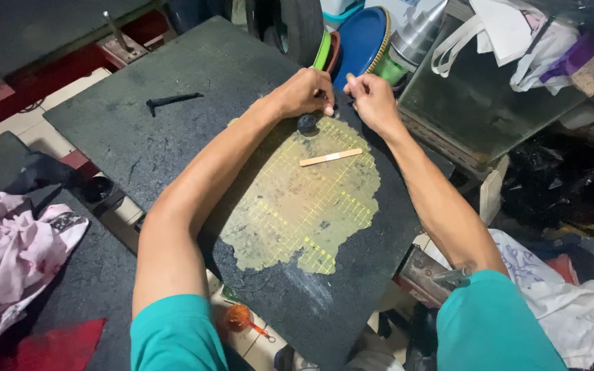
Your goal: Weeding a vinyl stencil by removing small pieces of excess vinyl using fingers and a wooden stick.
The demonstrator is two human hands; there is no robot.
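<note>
The near and left stretches of the dark, worn cutting mat with its yellow grid [173, 130] lie open, broken only by a flat wooden stick [331, 158] and a black T-shaped tool [171, 100]. Along the far edge, upright blue and green round lids [360, 41] and a dark tyre [297, 27] close in just behind both hands.

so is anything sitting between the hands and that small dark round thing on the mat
Nothing visible. The left hand is right over the small dark round object, fingertips at its top edge, and the right hand is just beside it. The flat wooden stick lies nearer the person on the worn cutting mat, out of the way.
</note>
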